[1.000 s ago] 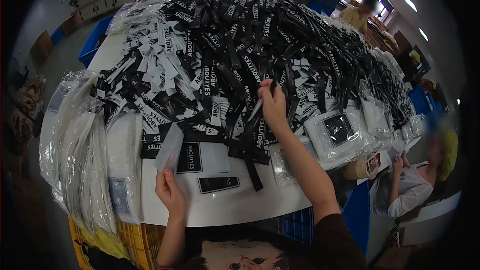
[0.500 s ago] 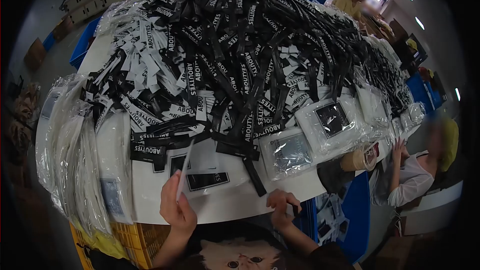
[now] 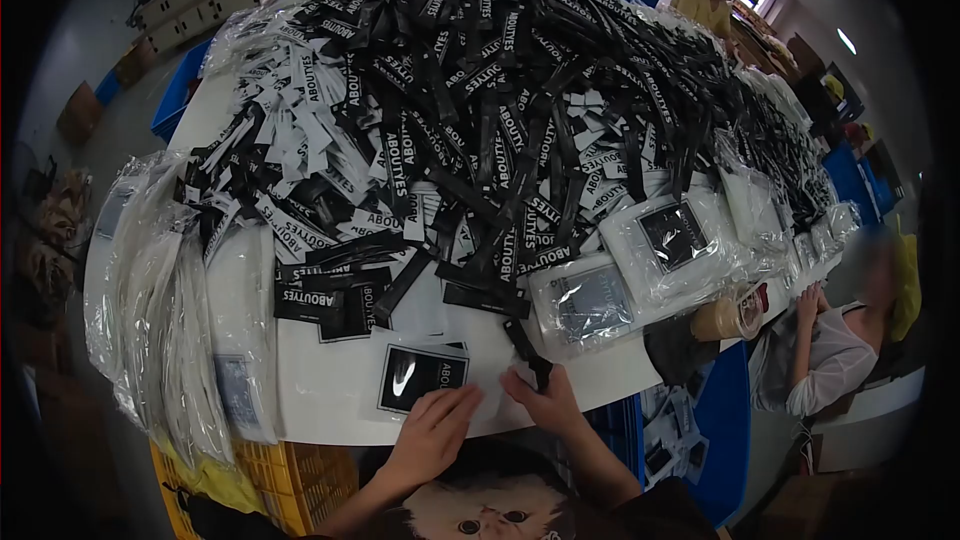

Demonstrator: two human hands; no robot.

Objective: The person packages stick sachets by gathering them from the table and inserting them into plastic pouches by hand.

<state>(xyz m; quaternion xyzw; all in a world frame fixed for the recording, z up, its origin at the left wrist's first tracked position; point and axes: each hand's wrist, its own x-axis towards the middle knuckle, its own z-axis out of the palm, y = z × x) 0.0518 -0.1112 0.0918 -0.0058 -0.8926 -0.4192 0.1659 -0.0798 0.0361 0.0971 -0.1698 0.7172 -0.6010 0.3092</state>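
Observation:
My left hand (image 3: pixel 435 432) lies at the table's front edge, fingers extended over the lower right corner of a clear pouch with a black printed panel (image 3: pixel 410 378). Close on its right, my right hand (image 3: pixel 545 402) grips the lower end of a narrow black sachet (image 3: pixel 523 345), which points up and away. Behind both hands spreads a large heap of black and white ABOUTYES sachets (image 3: pixel 500 130). Several black sachets (image 3: pixel 335 302) lie left of centre, partly on another clear pouch (image 3: pixel 418 308).
Bundles of clear bags (image 3: pixel 165 310) line the left side. Wrapped packs (image 3: pixel 580 305) and a cup (image 3: pixel 727 320) stand at the right. Yellow crates (image 3: pixel 270 480) and a blue bin (image 3: pixel 722 440) sit below the table. A co-worker (image 3: pixel 835 355) is at the right, another person (image 3: pixel 705 5) farther back.
The pouch my left hand held upright now lies flat at the table edge. My right hand came from the heap down to the front, then in beside my left hand, with a black sachet.

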